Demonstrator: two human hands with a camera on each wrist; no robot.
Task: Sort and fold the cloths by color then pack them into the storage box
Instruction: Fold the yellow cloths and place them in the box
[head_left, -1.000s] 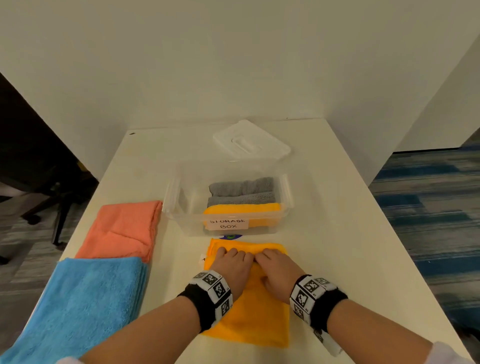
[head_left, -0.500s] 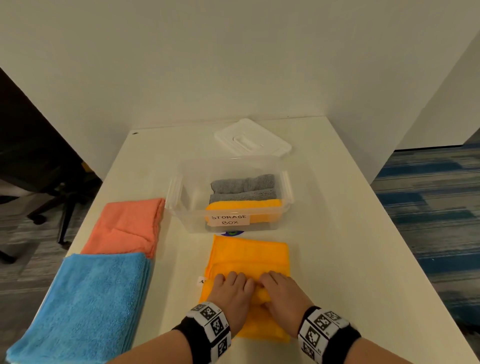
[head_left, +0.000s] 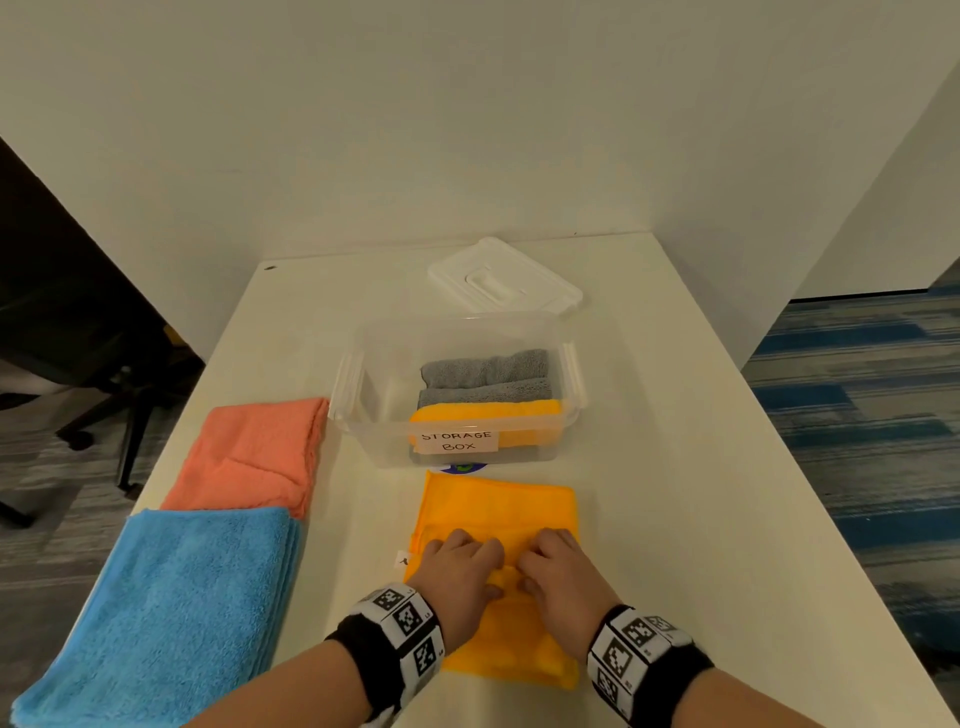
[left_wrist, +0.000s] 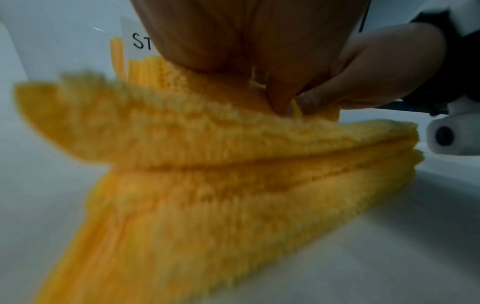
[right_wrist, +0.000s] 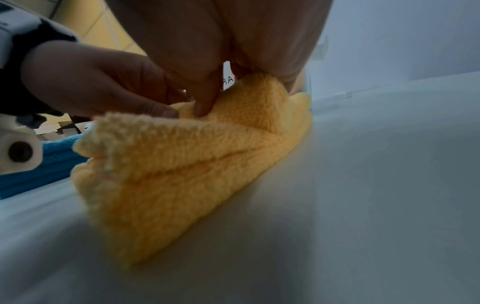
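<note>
Low in the frame, my left hand (head_left: 460, 582) and right hand (head_left: 563, 579) sit side by side on the yellow cloth (head_left: 498, 512) on the bench (head_left: 701, 519), each pinching a raised fold of it between thumb and fingers. Left of it lie the blue cloth (head_left: 171, 613) and, beyond, the orange cloth (head_left: 254, 457). Farther up, the storage box (head_left: 374, 415) holds grey and yellow cloths, its lid (head_left: 501, 278) behind it.

My head view looks down toward twelve o'clock over the table (head_left: 675, 467); both wrist views sit low, sharing the yellow cloth (head_left: 498, 512) close up.
</note>
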